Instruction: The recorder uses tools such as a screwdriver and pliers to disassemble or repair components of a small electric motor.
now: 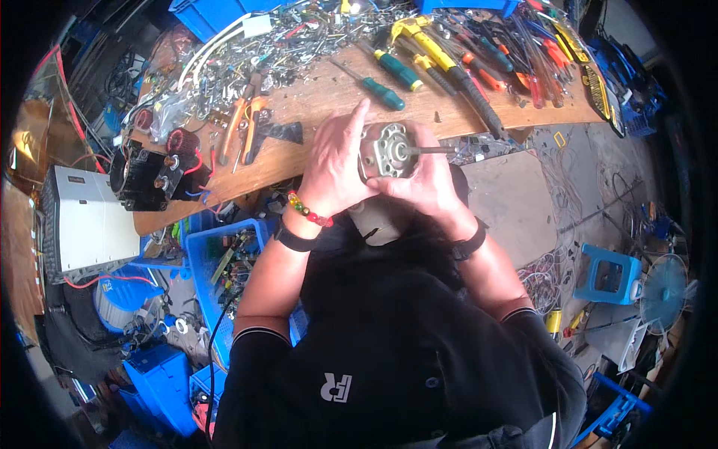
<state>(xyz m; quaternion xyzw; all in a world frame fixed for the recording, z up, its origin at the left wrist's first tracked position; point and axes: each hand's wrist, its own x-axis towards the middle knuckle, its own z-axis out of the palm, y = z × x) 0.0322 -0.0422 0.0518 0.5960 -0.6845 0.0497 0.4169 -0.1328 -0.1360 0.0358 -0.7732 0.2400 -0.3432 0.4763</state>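
Note:
Between my two hands, over the front edge of the wooden bench (314, 88), is a grey metal motor-like part (390, 152) with a round hub and a thin shaft pointing right. My left hand (338, 161) presses along its left side, thumb side up. Around its right and lower edge wraps my right hand (428, 176), with the fingers partly behind it. Just beyond lies a green-handled screwdriver (383, 94). Orange-handled pliers (238, 123) rest to the left of my left hand. Below my hands a pale rounded object (381, 219) shows, partly hidden by my arms.
Screws and small metal bits (277, 45) are heaped along the bench's far side. A yellow hammer (449, 63) and several hand tools lie at the right. A black device with copper coils (153, 176) stands at the left edge. Blue crates (198, 254) and a blue stool (604, 273) are on the floor.

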